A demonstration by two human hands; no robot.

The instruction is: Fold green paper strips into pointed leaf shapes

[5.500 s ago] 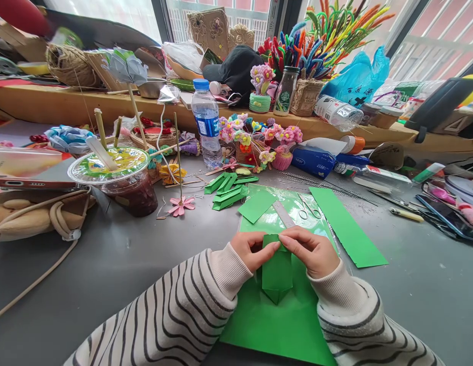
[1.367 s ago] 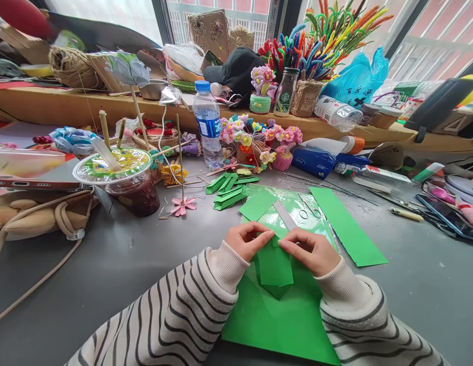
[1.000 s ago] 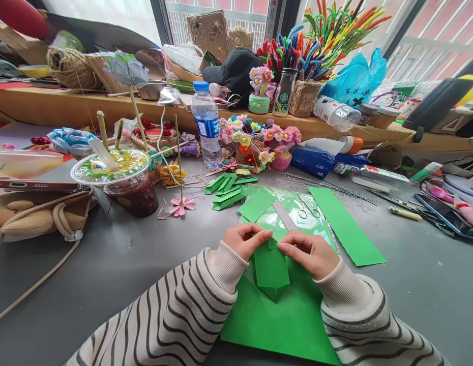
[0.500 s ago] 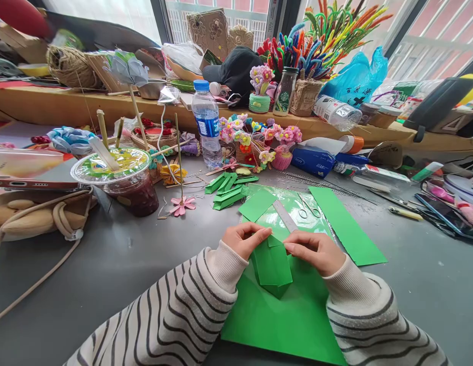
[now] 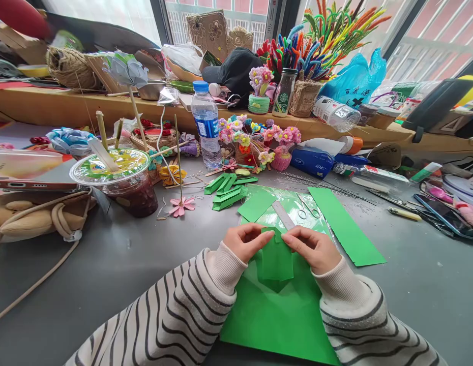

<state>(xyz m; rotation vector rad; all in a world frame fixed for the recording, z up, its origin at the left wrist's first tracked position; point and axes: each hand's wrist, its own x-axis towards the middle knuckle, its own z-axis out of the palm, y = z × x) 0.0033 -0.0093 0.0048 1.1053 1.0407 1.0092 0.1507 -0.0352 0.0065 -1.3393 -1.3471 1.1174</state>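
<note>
A folded piece of green paper (image 5: 277, 260) is held up between both hands by its top edge. My left hand (image 5: 246, 241) pinches its upper left corner, thumb in front. At the upper right corner, the thumb and fingers of my right hand (image 5: 311, 247) are closed on it. Beneath lies a large green sheet (image 5: 282, 320) on the grey table. Beyond the hands are a ruler (image 5: 283, 215), small scissors (image 5: 307, 208), a cut green square (image 5: 257, 204) and a long green strip (image 5: 345, 226). Several folded green paper pieces (image 5: 229, 195) lie in a pile.
To the left stand a lidded drink cup (image 5: 127, 188) and a pink paper flower (image 5: 181, 207) on a stick. A water bottle (image 5: 207, 127) stands at the back. A tissue pack (image 5: 313, 160), thin wires (image 5: 331, 185) and a phone (image 5: 448, 213) lie toward the right. A crowded wooden ledge (image 5: 160, 113) runs behind.
The folded green paper has turned upright and shifted slightly right and up. My right hand has come closer to my left along its top edge.
</note>
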